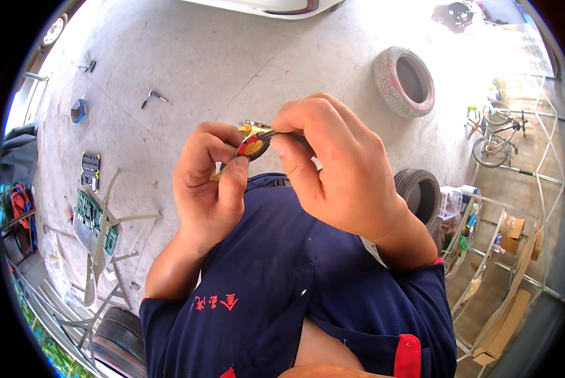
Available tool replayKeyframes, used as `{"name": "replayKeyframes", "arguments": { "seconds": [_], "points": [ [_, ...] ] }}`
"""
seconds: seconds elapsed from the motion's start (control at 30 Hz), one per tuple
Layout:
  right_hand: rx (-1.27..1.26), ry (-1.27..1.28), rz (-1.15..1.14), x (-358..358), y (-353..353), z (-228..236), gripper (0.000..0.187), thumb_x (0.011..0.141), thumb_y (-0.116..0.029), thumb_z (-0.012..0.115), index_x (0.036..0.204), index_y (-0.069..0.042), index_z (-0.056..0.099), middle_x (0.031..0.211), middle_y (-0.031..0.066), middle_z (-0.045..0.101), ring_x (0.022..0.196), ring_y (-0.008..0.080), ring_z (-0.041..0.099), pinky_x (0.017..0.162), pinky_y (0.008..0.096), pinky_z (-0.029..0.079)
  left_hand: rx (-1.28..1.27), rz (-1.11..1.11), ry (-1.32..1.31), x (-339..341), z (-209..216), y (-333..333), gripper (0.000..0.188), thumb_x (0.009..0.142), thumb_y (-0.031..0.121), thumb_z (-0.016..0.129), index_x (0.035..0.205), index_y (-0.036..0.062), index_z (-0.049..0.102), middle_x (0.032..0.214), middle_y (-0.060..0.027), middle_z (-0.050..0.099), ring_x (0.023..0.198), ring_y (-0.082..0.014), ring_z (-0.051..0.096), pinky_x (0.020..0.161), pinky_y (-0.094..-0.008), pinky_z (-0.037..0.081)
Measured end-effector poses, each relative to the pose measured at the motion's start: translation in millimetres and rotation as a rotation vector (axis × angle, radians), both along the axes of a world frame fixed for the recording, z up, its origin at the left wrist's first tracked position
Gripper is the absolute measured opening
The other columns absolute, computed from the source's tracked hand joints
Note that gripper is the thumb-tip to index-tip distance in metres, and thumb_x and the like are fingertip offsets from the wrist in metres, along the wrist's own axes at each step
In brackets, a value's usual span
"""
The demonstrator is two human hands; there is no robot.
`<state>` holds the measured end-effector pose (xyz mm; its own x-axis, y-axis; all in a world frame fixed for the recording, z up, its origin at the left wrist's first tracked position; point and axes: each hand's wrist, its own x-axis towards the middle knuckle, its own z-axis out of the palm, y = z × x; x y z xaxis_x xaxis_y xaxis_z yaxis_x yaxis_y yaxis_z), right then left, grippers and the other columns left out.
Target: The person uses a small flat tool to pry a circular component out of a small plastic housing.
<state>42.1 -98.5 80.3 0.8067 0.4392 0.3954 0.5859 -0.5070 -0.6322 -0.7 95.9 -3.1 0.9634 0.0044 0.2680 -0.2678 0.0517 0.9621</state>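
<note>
In front of my chest, both hands are raised around a small object (pixel 253 148) with a round black-and-red face and a yellow middle. Its exact kind I cannot make out. My left hand (pixel 208 179) pinches it between thumb and curled fingers on the left side. A shiny yellow-and-silver part (pixel 252 128) shows just behind the round face. Thumb and index finger of my right hand (pixel 339 167) close on a thin dark piece (pixel 288 135) at the object's right edge. Whether that piece is joined to it is hidden by the fingers.
Two tyres, one upper (pixel 414 85) and one lower (pixel 419 195), are to my right. Left of me are a green tool case (pixel 96 220) and metal frames (pixel 115 255). A ratchet-like tool (pixel 154 98) lies ahead. Bicycles (pixel 496 135) stand far right; a white car (pixel 270 7) is ahead.
</note>
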Motion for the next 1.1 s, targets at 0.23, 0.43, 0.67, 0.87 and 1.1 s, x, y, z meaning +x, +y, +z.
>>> {"name": "replayKeyframes", "arguments": {
  "seconds": [0.23, 0.43, 0.67, 0.87, 1.1],
  "points": [
    [-0.005, 0.032, -0.018, -1.3, -0.7, -3.1, 0.018, 0.092, 0.004, 0.074, 0.106, -0.001, 0.066, 0.093, 0.0089, 0.068, 0.071, 0.0179, 0.068, 0.062, 0.0298, 0.056, 0.023, 0.003, -0.029, -0.1, 4.5, -4.5, 0.015, 0.097, -0.005, 0.057, 0.093, 0.0053, 0.048, 0.112, -0.0091, 0.057, 0.096, -0.0121, 0.05, 0.089, -0.0269, 0.042],
    [-0.005, 0.02, -0.016, 0.1, 1.1, -4.8, 0.017, 0.092, 0.004, 0.074, 0.105, -0.001, 0.066, 0.092, 0.0087, 0.068, 0.07, 0.0173, 0.067, 0.062, 0.0291, 0.056, 0.039, 0.036, -0.048, -0.9, 1.2, -1.8, 0.014, 0.093, -0.007, 0.06, 0.093, 0.0042, 0.052, 0.107, -0.0106, 0.063, 0.094, -0.0164, 0.058, 0.087, -0.03, 0.049],
    [-0.016, 0.015, -0.009, -0.9, 3.5, -5.5, 0.017, 0.091, 0.004, 0.075, 0.104, -0.002, 0.066, 0.091, 0.0082, 0.068, 0.068, 0.0164, 0.066, 0.059, 0.029, 0.054, 0.032, 0.044, -0.046, -3.1, 3.0, -1.2, 0.015, 0.092, -0.008, 0.06, 0.092, 0.0045, 0.052, 0.107, -0.0102, 0.063, 0.092, -0.0154, 0.058, 0.084, -0.0293, 0.049],
    [-0.009, -0.002, -0.005, -2.0, 5.2, -5.4, 0.018, 0.09, 0.004, 0.075, 0.104, -0.003, 0.066, 0.091, 0.0073, 0.068, 0.067, 0.0162, 0.065, 0.057, 0.029, 0.053, 0.051, 0.01, -0.022, -6.4, 4.1, 0.3, 0.016, 0.098, -0.003, 0.059, 0.092, 0.0057, 0.048, 0.112, -0.0094, 0.058, 0.096, -0.0124, 0.05, 0.088, -0.0272, 0.043],
    [-0.034, -0.013, -0.015, -5.0, 6.9, -3.9, 0.018, 0.09, 0.003, 0.076, 0.103, -0.004, 0.066, 0.091, 0.0062, 0.068, 0.066, 0.016, 0.065, 0.057, 0.0288, 0.053, 0.047, 0.046, -0.033, -7.9, 3.1, 1.0, 0.015, 0.091, -0.008, 0.06, 0.091, 0.0046, 0.052, 0.107, -0.0104, 0.063, 0.094, -0.0161, 0.058, 0.088, -0.0297, 0.048]
  ]
}}
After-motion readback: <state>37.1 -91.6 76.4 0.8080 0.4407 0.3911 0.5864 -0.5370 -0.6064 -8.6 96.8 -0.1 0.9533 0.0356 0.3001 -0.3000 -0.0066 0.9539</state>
